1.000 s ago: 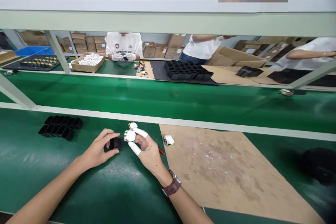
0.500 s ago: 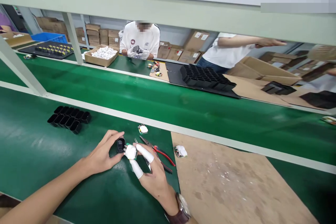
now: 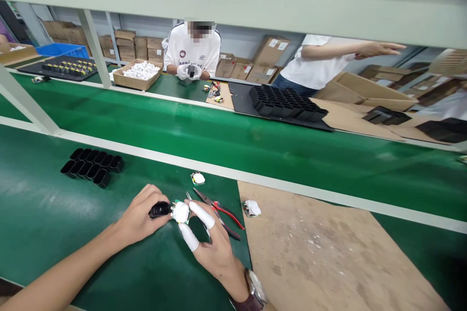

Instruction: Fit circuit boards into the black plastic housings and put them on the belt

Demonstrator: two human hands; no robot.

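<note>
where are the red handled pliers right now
In the head view, the red-handled pliers lie right of centre on the green bench, between the right hand and the brown sheet's left edge.

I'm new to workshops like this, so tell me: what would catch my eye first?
Likely the right hand at lower middle: in white finger covers, it holds a white-topped circuit piece beside the black case in the left hand. Beside the right hand, red-handled pliers lie on the green bench. Farther back, at left, a cardboard box heaped with white pieces stands out.
</note>
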